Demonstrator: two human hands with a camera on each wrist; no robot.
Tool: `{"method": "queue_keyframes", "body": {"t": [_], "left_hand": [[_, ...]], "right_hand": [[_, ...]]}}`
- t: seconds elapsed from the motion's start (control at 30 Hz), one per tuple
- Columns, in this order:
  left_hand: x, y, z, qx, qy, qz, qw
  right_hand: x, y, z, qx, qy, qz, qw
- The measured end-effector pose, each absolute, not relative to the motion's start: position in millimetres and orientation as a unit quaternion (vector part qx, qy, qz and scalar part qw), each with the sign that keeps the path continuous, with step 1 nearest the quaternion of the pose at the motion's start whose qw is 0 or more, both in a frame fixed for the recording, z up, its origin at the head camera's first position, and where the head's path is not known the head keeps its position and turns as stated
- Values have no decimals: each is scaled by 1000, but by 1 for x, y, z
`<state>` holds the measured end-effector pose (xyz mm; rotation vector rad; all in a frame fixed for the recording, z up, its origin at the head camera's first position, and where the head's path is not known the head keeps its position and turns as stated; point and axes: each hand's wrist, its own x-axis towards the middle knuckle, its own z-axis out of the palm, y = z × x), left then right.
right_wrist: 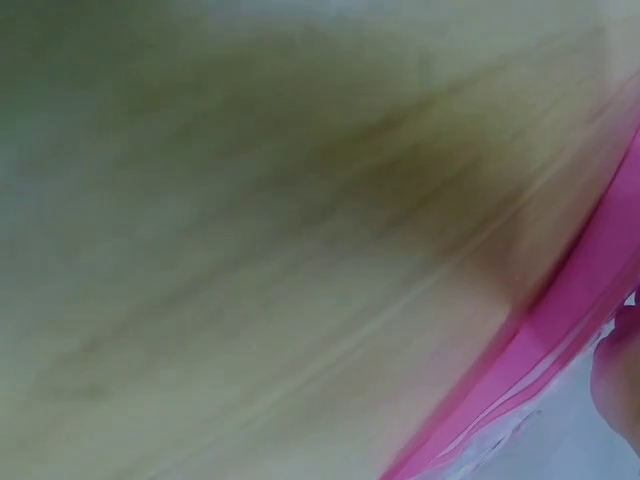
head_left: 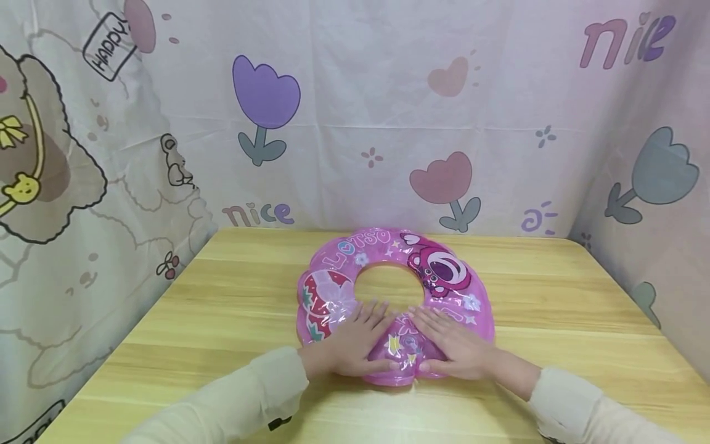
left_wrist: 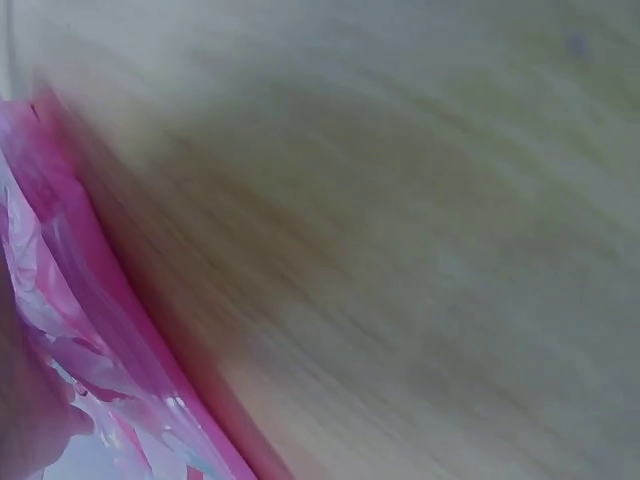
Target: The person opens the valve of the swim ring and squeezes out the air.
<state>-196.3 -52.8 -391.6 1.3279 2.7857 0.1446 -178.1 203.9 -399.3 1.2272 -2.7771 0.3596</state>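
A pink inflatable swim ring (head_left: 333,259) with a scalloped edge lies flat on the wooden table (head_left: 233,290). It bears a pink bear, strawberries, flowers and white lettering. On its near part, left of the middle, my left hand (head_left: 357,339) rests with fingers extended. My right hand (head_left: 457,345) presses on the same part from the right, fingers straight and pointing inward. Both thumbs lie near the ring's front edge, close to each other. In the left wrist view the ring's pink edge (left_wrist: 130,290) shows at the left; the right wrist view has its edge (right_wrist: 560,320) at the right.
A printed cloth (head_left: 355,74) with tulips, hearts and lettering hangs behind the table. Another patterned cloth (head_left: 133,185) hangs along the left side. Wood surface surrounds the ring, and bare tabletop shows through its centre hole.
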Motion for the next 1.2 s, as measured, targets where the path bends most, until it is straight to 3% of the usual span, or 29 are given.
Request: {"method": "queue_keyframes", "body": {"t": [0.27, 0.47, 0.97, 1.2], "left_hand": [[-189, -51, -400, 406, 910, 54, 63], [-186, -49, -408, 396, 916, 10, 62], [-183, -46, -404, 390, 918, -47, 46], [-188, -53, -409, 424, 904, -44, 28]], "right_hand": [[-177, 199, -403, 395, -913, 102, 3], [-174, 196, -408, 388, -916, 100, -33], [-173, 194, -403, 402, -914, 51, -35], [-174, 206, -407, 428, -902, 50, -8]]}}
